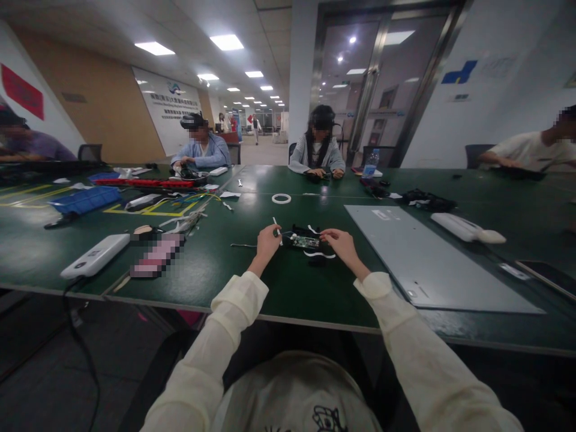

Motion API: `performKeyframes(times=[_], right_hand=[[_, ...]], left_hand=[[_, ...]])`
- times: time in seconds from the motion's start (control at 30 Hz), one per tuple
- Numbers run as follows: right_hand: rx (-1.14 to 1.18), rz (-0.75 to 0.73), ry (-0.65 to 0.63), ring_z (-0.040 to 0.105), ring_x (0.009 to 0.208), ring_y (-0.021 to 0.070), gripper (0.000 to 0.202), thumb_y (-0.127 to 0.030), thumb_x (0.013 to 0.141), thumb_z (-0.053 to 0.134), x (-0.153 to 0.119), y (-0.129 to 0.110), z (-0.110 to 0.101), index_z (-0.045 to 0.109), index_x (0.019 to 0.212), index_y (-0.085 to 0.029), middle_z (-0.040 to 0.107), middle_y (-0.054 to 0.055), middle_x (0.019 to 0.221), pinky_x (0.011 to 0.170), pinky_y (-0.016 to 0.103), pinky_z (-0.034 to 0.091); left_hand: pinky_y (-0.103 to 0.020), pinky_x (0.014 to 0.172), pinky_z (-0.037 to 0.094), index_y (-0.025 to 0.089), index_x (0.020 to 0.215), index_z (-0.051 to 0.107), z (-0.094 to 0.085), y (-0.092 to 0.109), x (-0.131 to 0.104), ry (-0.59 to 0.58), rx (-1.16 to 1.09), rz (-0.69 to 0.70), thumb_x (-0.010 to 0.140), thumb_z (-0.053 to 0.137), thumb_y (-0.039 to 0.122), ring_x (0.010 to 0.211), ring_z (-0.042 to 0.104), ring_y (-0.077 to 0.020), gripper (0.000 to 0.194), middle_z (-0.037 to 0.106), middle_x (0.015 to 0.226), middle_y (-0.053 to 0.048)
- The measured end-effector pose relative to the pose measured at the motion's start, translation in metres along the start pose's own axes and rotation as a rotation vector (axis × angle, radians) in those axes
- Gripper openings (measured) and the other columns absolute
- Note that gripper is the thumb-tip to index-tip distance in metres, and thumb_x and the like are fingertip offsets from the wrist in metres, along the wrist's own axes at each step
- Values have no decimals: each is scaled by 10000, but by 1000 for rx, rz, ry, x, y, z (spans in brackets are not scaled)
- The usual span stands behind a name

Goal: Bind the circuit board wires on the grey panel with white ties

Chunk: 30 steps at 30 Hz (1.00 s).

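Observation:
A small green circuit board (306,242) with black parts around it lies on the green table in front of me. My left hand (269,243) is at its left, fingers pinched on a thin white strip (275,223) that sticks up past the fingertips. At the board's right edge, my right hand (341,245) has thumb and forefinger closed together; what they grip, if anything, is too small to make out. One curved white strip (320,255) lies just below the board, and another short white strip (313,229) shows at its top. A thin dark rod (243,245) extends left of my left hand.
Beyond the board lies a white ring (281,198). A grey panel (432,264) covers the table at my right. On the left are a white power bank (95,257), a pink phone-shaped item (157,255) and a blue tray (85,200). Several people sit around the table.

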State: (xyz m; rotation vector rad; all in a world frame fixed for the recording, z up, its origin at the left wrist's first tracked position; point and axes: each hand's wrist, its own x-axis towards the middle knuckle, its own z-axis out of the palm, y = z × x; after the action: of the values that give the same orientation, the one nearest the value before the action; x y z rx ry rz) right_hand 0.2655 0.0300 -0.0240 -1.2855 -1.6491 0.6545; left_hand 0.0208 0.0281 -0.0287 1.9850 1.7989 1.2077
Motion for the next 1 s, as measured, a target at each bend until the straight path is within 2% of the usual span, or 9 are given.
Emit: performKeyframes(times=[0.27, 0.53, 0.67, 0.8, 0.9, 1.0], right_hand=[[-16, -47, -9, 655, 790, 172, 201, -284, 762, 528, 2, 4, 3, 673, 851, -176, 693, 30, 809, 749, 301, 509], [-159, 10, -93, 620, 631, 137, 182, -278, 782, 477, -1, 1, 1, 621, 759, -169, 657, 10, 671, 650, 248, 466], [-238, 28, -85, 585, 587, 131, 200, -306, 793, 459, -2, -1, 0, 610, 783, -175, 631, 6, 642, 583, 228, 425], [-328, 23, -30, 580, 633, 139, 216, -314, 798, 472, -2, -1, -1, 631, 869, -187, 642, 22, 724, 587, 230, 401], [-390, 41, -20, 566, 624, 143, 218, -294, 800, 467, -2, 0, -3, 638, 890, -192, 629, 18, 699, 576, 234, 383], [-426, 59, -17, 560, 625, 144, 208, -258, 791, 471, -1, 1, -4, 640, 892, -191, 612, 10, 664, 579, 236, 377]], left_hand=[[-279, 911, 433, 185, 1047, 616, 0, 2, -3, 44, 85, 57, 797, 558, 157, 984, 592, -159, 259, 644, 1080, -41], [-283, 880, 454, 187, 1056, 600, -1, 4, -4, 102, 47, 70, 806, 551, 156, 945, 606, -158, 257, 636, 1082, -41], [-289, 867, 461, 186, 1064, 586, -4, 7, -2, 134, 20, 83, 820, 531, 164, 914, 616, -155, 250, 621, 1096, -41], [-289, 867, 459, 184, 1047, 581, -7, 9, -3, 94, 59, 82, 814, 539, 151, 877, 618, -152, 240, 617, 1086, -42], [-275, 816, 479, 183, 1079, 558, -7, 11, -5, 38, 63, 60, 827, 530, 167, 790, 623, -133, 254, 601, 1105, -49], [-260, 795, 483, 182, 1082, 546, -7, 11, -5, 25, 74, 68, 829, 515, 147, 819, 621, -139, 258, 596, 1104, -54]])
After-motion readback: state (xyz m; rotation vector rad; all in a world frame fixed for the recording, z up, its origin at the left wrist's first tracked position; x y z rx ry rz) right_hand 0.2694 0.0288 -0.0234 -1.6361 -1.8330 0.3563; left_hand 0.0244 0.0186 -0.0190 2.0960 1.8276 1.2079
